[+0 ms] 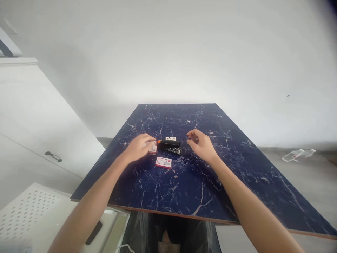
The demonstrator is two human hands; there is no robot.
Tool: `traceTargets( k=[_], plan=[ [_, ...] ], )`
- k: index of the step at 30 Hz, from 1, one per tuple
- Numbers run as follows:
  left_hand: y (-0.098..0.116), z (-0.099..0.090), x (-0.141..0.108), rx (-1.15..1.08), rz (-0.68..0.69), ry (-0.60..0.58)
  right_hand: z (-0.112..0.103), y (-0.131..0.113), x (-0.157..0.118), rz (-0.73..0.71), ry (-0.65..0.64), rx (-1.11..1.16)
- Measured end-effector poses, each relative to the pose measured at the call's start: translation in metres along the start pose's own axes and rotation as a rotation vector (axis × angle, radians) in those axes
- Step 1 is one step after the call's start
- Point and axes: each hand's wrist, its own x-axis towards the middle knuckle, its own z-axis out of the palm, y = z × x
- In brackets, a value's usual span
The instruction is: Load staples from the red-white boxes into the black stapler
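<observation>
My L hand [142, 146] over red-white box [153, 149], fingers part-bent, can't tell if pinching; black stapler [170, 143] just right of it. My R hand [201, 144] loosely curled, thumb & forefinger apart, right of stapler, clear of it. 2nd box [163, 162] nr side, flat on blue table [179, 191]

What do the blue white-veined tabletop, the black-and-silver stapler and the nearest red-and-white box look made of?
Blue white-veined tabletop: probably laminate, satin, judging by its thin brown edge; the veining alone could be stone.
Black-and-silver stapler: likely plastic, from its dark parts, with a bright strip suggesting metal.
Red-and-white box: apparently printed card, from its straight edges and label; gloss unclear.
</observation>
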Motion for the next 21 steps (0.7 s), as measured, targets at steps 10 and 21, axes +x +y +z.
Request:
traceTargets(
  k=[10,21],
  plan=[
    [-0.035,-0.011,-0.014,-0.118,-0.152,0.058,0.011,-0.010,-0.004,-0.123,0.039,-0.002],
    [0.031,0.025,0.006,-1.072,0.056,-0.100,0.034,-0.043,-0.020,0.061,-0.117,0.584]
  ],
)
